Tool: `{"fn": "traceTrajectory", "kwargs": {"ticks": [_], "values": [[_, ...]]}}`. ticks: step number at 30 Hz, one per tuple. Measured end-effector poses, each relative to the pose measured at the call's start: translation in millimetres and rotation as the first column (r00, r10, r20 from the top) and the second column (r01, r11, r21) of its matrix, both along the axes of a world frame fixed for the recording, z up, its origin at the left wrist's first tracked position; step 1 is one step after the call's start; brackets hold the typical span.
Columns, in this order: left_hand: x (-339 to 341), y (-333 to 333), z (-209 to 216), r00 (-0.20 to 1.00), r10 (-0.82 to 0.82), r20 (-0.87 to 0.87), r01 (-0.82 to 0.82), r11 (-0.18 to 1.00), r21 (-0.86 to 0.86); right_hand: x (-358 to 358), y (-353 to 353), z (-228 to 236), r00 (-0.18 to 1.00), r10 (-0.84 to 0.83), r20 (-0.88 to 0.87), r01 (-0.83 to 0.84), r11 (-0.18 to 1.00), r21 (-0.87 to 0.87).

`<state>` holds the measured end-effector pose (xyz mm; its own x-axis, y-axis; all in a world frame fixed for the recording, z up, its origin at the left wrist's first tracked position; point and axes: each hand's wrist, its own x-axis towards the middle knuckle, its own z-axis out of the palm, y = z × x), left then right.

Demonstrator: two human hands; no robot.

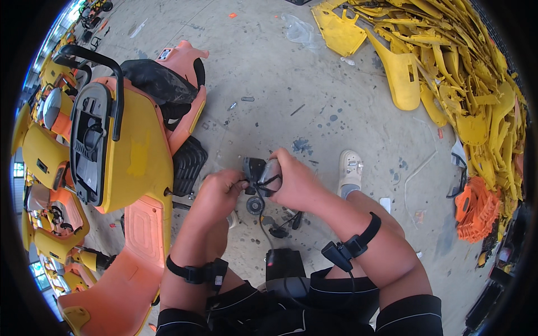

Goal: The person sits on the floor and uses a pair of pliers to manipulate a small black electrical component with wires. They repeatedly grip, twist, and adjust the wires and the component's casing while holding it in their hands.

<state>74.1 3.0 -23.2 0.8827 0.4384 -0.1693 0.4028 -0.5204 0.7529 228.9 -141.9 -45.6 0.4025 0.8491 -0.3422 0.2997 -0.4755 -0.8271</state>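
In front of my knees both hands meet at a small part with a black block-shaped body (254, 168) and a grey rounded side (272, 176), crossed by black cords. My right hand (291, 173) wraps round the grey side from the right. At its left edge, my left hand (221, 185) pinches what looks like a thin black cord, though the fingertips partly hide it. A dark cable (262, 224) hangs below the part. Just beneath, a round black disc-like piece (255, 205) shows, and small black pieces (277, 231) lie lower down.
Close on my left stands a yellow and orange scooter body (134, 145) with a black handle (119, 95). Other scooter bodies (45, 151) line the far left. A heap of yellow panels (448, 56) and stacked orange parts (476, 210) lie right. Straps with black boxes (339, 255) circle my forearms.
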Motion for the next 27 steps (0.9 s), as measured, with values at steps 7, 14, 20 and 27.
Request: {"fn": "traceTrajectory", "kwargs": {"ticks": [7,14,20,27], "values": [[1,-2,-7,0.999,0.043,-0.013,-0.044,0.999,-0.028,6,-3,5,0.994,0.065,0.094,-0.067,0.997,0.024],[5,-4,-12,0.974,0.213,0.074,-0.179,0.932,-0.316,-12,1,-8,0.944,-0.117,-0.308,0.13,0.991,0.023],[3,-1,-11,0.979,0.193,0.062,-0.155,0.912,-0.379,-19,-1,-2,0.963,-0.169,-0.212,0.185,0.981,0.061],[-4,4,-14,0.99,0.14,-0.003,-0.12,0.838,-0.532,-12,-3,19,0.983,-0.104,-0.152,0.123,0.985,0.12]]}}
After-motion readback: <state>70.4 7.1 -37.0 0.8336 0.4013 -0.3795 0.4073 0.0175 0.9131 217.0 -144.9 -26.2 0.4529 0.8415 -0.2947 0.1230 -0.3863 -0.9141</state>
